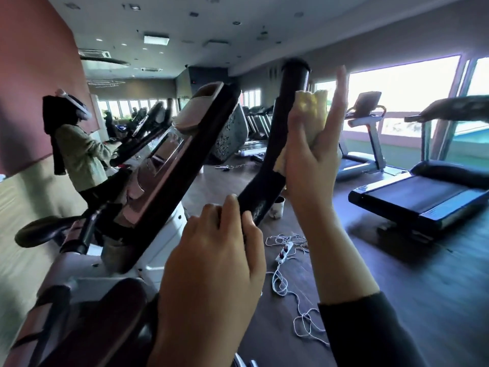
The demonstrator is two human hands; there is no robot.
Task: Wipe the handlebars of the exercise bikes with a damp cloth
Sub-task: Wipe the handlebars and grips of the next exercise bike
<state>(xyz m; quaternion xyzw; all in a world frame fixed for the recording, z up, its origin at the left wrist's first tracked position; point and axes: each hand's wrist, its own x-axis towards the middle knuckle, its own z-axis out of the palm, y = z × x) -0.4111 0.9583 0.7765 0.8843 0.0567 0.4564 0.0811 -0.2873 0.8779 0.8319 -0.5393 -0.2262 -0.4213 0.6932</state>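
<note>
While the right hand (309, 154) presses a folded yellow cloth (311, 112) against the upright black handlebar (287, 123), its thumb and lower fingers pinch the cloth to the bar and the index and middle fingers stand up straight, clear of it. The left hand (219, 258) sits lower on the same handlebar, fingers curled over the bent section and closed on it, apparently steadying the bike.

The cloth looks soft and light, bunched into a pad that will fold around the tube; being damp, it should cling a little and drag instead of sliding freely. It is best held as now, wrapped partly round the bar with the palm behind it, so a stroke up toward the capped top end covers most of the tube's girth. The handlebar is rigid and seems smooth and glossy on the upper part, with a rougher, speckled patch near the left hand's fingertips that may need firmer rubbing.

Beside the bar, to the left, the bike's console (169, 157) tilts across the view. On the dark floor (397, 274) below lie a power strip (284, 254) and a loose tangle of white cable (296, 305), and a small cup (277, 207) stands close to the bike. Treadmills (423, 197) line the bright windows on the right; another person (79, 149) stands at a further machine by the left wall.
</note>
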